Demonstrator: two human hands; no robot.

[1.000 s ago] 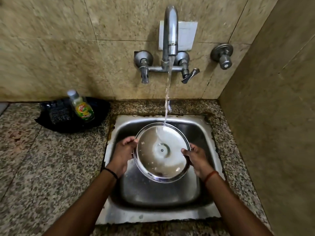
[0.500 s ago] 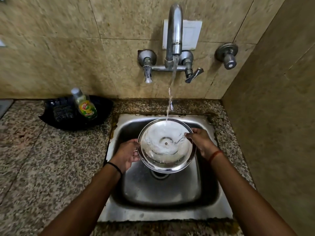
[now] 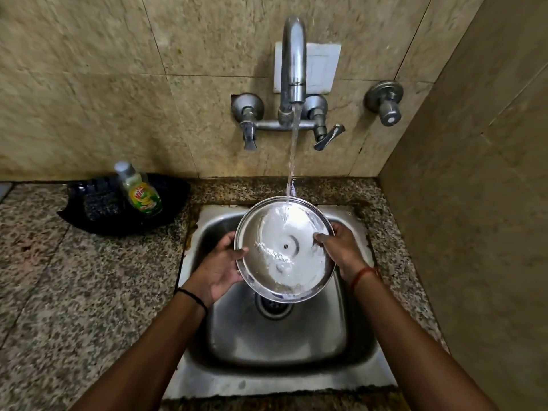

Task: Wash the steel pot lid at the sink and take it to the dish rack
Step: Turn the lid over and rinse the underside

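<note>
Steel sink point(image 3: 353, 345): both hands' fingers curled on lid point(image 3: 284, 250) rim, tap water point(image 3: 292, 161) pooling inside.

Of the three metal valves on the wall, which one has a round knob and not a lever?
The separate valve farthest right. The two valves on the tap end in flat levers.

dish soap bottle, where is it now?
Head view, left of the sink: the dish soap bottle stands in a black tray on the counter, against the back wall.
</note>
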